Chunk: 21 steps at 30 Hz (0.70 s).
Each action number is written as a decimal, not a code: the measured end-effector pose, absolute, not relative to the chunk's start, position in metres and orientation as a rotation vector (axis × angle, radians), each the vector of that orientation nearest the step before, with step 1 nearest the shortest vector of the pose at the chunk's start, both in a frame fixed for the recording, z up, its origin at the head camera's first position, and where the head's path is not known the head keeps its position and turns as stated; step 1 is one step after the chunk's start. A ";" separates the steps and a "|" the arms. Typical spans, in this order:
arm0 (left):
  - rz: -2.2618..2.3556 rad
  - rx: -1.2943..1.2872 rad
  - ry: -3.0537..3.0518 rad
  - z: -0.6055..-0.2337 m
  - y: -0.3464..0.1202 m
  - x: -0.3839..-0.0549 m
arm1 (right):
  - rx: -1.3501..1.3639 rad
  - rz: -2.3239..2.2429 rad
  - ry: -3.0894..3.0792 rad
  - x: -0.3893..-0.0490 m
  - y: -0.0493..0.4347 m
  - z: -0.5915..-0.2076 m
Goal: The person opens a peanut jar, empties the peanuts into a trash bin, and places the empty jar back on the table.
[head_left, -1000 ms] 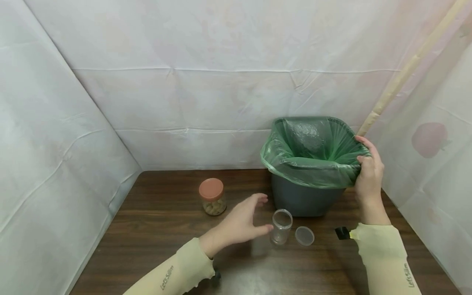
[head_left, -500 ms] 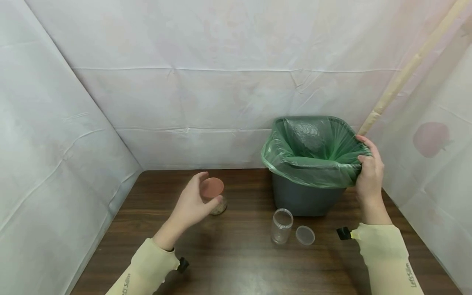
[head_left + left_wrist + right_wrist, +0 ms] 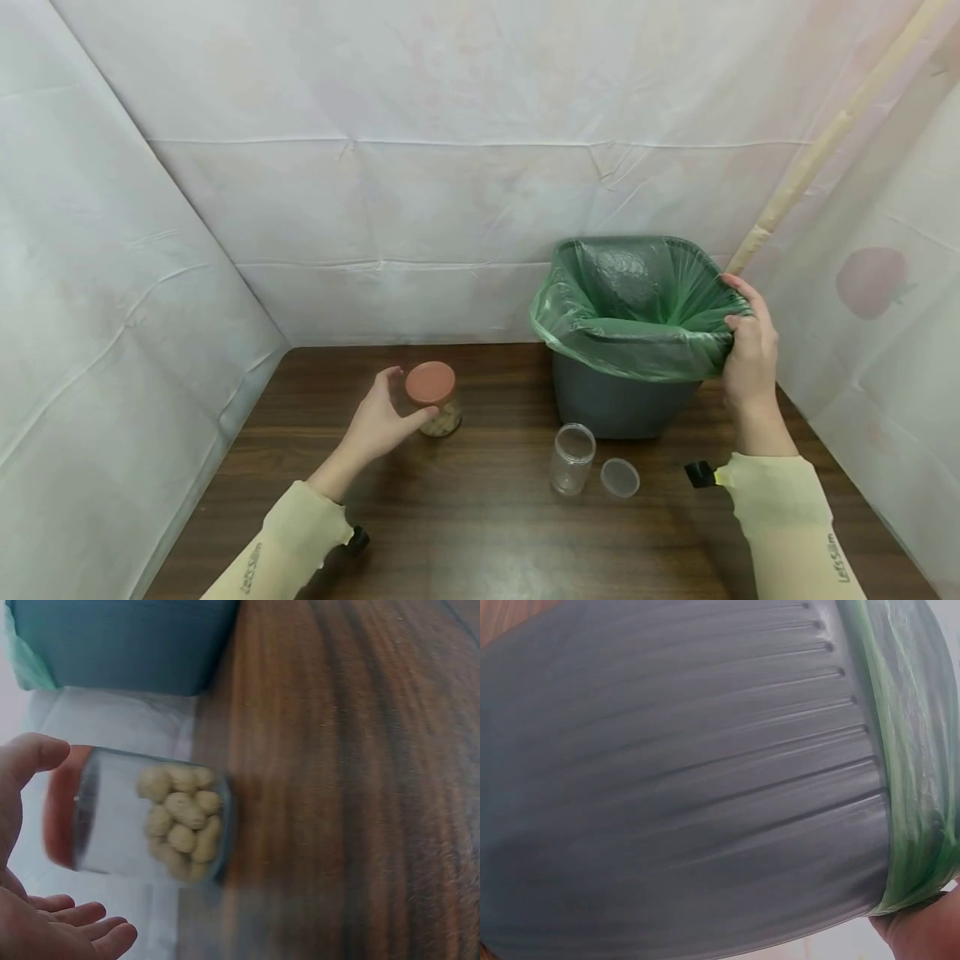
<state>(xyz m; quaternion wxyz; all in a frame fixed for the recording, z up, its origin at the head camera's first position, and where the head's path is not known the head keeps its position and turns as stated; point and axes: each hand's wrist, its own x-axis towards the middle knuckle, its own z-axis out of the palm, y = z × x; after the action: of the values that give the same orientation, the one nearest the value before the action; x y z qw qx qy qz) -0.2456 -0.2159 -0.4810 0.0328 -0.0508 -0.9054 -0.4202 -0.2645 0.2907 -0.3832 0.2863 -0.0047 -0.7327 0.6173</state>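
- Left grip (image 3: pixel 375 423): thumb and fingers spread wide in a loose C at the left side of the peanut jar (image 3: pixel 442 419); nothing held. Thumb overlaps the jar near its lid in the wrist view; whether it touches, cannot tell.
- Right grip (image 3: pixel 750 362): thumb and fingers hooked over the right-hand rim of the bin (image 3: pixel 618 408), holding it through the green liner (image 3: pixel 637 354).
- Peanut jar: upright on the desk (image 3: pixel 487 533), toward the back, well to the left of the bin. See-through walls, reddish lid (image 3: pixel 431 382) on; unshelled peanuts (image 3: pixel 184 817) fill the lower part.
- Second jar (image 3: pixel 572 475): clear, open-topped, upright, just in front of the bin. Clear round cap (image 3: pixel 620 478) lies flat just to its right.
- Bin: dark grey, liner folded out over the rim; side wall ribbed in the right wrist view.
- Writing: dark lettering along the left sleeve (image 3: pixel 281 542) and right sleeve (image 3: pixel 780 517), both pale yellow-green. Looks like "Lets Slim"; last letters too small to be sure.
- Backdrop: creased white cloth (image 3: pixel 375 200), faded red fruit print (image 3: pixel 872 283) at right.
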 end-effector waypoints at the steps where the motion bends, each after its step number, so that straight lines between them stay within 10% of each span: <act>1: -1.301 -0.147 -2.794 -0.483 -0.215 -0.247 | -0.013 1.654 -1.956 -0.265 0.291 -0.383; 21: -1.399 -0.109 -2.764 -0.507 -0.198 -0.255 | -0.001 1.657 -1.941 -0.264 0.290 -0.383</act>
<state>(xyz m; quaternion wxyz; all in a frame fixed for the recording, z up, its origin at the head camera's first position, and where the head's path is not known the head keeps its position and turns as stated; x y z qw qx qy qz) -0.2546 -0.1980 -0.5068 0.0208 -0.0351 -0.8916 -0.4511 -0.2642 0.2899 -0.3831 0.2906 -0.0003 -0.7277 0.6213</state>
